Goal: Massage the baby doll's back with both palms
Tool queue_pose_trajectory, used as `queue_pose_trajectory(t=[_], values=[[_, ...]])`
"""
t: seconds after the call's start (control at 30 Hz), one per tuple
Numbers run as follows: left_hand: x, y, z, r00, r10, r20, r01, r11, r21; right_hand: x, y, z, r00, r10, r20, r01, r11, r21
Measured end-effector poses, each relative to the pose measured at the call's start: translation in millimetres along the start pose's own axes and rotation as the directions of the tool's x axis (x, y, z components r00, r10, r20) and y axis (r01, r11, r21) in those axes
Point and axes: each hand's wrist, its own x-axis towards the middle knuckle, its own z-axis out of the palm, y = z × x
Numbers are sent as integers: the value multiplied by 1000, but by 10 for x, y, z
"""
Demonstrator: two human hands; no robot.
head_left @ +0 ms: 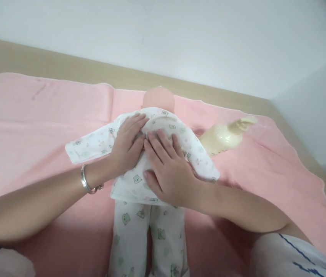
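Note:
A baby doll (159,99) lies stretched out on a pink cloth, its head away from me. It wears a white long-sleeved top (135,188) with small green animal prints and matching trousers (131,234). On the left of the doll's chest rests my left hand (129,142), flat, fingers extended. My right hand (170,169) lies flat over the middle and right of the top, its fingers slightly spread. Both palms touch the fabric and neither grips it. The doll's face and hands do not show.
The pink cloth (50,104) covers much of a tan surface (64,57) that meets a white wall (139,34) at the back. To the doll's right lies a cream-coloured pump bottle (223,135) on its side, partly behind the sleeve.

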Motion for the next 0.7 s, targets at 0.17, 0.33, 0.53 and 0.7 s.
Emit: queue_pose_trajectory(t=[0.17, 0.33, 0.53, 0.7], values=[[4, -2, 6, 1000, 5, 16, -6, 999, 38, 82, 159, 37, 997, -65, -31, 67, 997, 49], [-37, 214, -63, 993, 8, 120, -35, 974, 225, 257, 412, 61, 995, 79, -53, -73, 992, 105], [-108, 459, -122, 976, 34, 215, -94, 957, 275, 297, 447, 69, 977, 211, -35, -204, 967, 154], [17, 353, -141, 958, -117, 263, 65, 978, 198, 126, 158, 41, 983, 168, -71, -165, 985, 53]])
